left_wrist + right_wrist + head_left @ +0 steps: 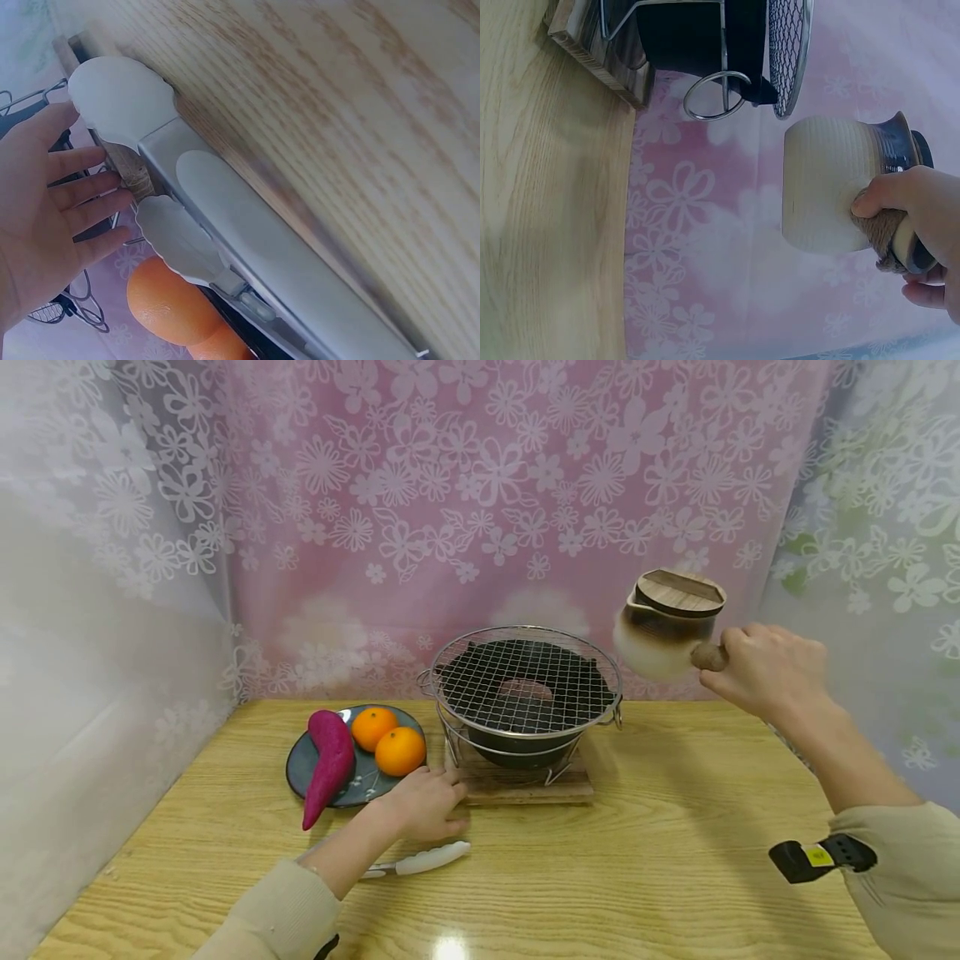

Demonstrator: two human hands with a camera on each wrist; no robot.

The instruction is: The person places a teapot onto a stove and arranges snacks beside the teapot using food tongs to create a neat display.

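My right hand (780, 668) grips the side handle (881, 229) of a cream and dark brown teapot (829, 184). The handle is wrapped in brown twine, and a wooden lid (681, 592) covers the top. The pot hangs in the air, right of a round wire grill rack (525, 681) set over a black bowl-shaped stove. Beside the stove's wooden base board (525, 789), my left hand (423, 803) has its fingers loosely spread, as the left wrist view shows (45, 195). Tongs with white tips (124, 101) lie close by it on the table, partly hidden by the forearm.
Left on the table (645, 860) is a dark plate (300, 764) with two oranges (400, 751) and a purple sweet potato (328, 764), whose thin end sticks out past the rim. A pink flowered curtain (495, 485) hangs behind the table, with pale curtains at both sides.
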